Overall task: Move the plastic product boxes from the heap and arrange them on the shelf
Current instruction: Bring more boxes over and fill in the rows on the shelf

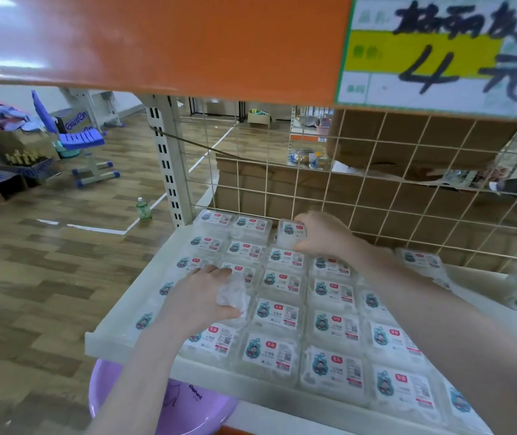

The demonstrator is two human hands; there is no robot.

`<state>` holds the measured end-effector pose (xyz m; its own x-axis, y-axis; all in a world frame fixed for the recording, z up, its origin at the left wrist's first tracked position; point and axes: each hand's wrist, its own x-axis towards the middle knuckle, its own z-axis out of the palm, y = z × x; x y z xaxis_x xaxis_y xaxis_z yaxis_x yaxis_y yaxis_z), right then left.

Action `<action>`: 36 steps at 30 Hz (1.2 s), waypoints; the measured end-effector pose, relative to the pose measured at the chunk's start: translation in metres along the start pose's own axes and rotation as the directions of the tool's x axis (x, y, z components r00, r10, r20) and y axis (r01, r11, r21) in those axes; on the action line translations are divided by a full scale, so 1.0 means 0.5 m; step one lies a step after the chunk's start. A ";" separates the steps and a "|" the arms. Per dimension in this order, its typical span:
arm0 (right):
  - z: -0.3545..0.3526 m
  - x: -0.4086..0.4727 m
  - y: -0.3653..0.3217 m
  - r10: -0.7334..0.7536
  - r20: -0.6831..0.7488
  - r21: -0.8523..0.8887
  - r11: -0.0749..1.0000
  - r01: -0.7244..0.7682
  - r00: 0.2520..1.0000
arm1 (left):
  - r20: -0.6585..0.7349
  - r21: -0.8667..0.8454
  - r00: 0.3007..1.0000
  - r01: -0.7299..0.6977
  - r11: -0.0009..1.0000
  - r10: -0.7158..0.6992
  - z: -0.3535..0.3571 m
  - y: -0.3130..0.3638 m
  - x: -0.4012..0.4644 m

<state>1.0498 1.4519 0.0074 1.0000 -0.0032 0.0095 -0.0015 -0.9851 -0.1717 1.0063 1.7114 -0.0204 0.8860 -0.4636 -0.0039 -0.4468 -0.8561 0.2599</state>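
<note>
While wood-pattern flooring (pixel 62 277) stretches away at far left, cardboard cartons (pixel 15 152) and a blue-seated chair (pixel 83 139) stand against the wall, and a small green bottle (pixel 143 209) sits on the floor beside white tape lines. A lilac plastic basin (pixel 188 403) rests below the cream shelf (pixel 131 315), whose slotted upright (pixel 166 158) rises at the shelf's back left corner. On the shelf, clear plastic product boxes (pixel 277 312) with white labels lie flat in close rows, edges touching. The left hand (pixel 200 299), fingers curled, grips a crumpled clear box (pixel 233 293) on the rows near the shelf's left side. Farther back, the right hand (pixel 323 235) pinches another box (pixel 291 232), held at the back row by the wire grid panel (pixel 392 183). Brown cardboard (pixel 282 189) shows behind the grid. More boxes lie loose at far right (pixel 420 260). Overhead, an orange shelf front (pixel 188 42) carries a handwritten price card (pixel 448 51).
</note>
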 end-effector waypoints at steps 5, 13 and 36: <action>0.020 0.032 -0.026 0.068 0.038 -0.016 0.998 -0.067 0.997 | -0.007 0.029 1.000 -0.013 0.999 0.013 0.000 -0.003 -0.004; 0.033 0.042 -0.030 0.066 0.020 -0.046 0.997 -0.065 0.998 | -0.004 -0.009 0.999 -0.034 0.999 0.034 -0.005 -0.014 -0.004; 0.087 -0.361 0.157 0.322 -0.138 -0.027 0.944 -0.329 0.937 | 0.136 0.102 0.932 -0.350 0.931 0.335 0.007 0.183 0.049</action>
<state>0.8698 1.3827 -0.0506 0.9347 -0.3439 0.0894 -0.3303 -0.9337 -0.1382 0.9868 1.6211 0.0001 0.6594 -0.7503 -0.0476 -0.7387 -0.6584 0.1447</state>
